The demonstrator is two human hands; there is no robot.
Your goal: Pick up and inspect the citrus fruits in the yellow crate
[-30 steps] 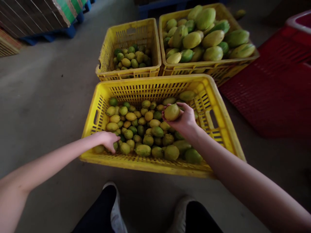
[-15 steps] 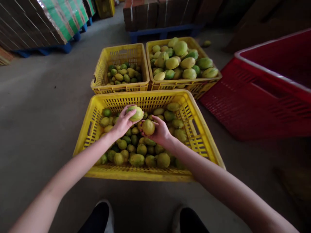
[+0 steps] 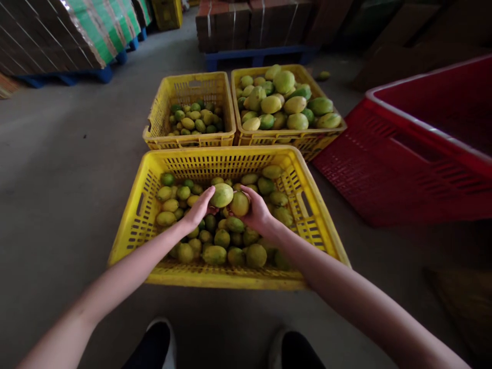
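Currently left hand (image 3: 198, 211) is curled around a yellow-green lemon (image 3: 222, 195), fingers closed under it, held just above the fruit pile in the near yellow crate (image 3: 226, 277). Touching it on the right, a 2nd lemon (image 3: 240, 204) sits gripped in the right hand (image 3: 258, 212), fingers wrapped over it. Behind: small crate of lemons (image 3: 190, 138) left, crate of larger green fruit (image 3: 286, 136) right. Red crates (image 3: 423, 154) far right on the floor
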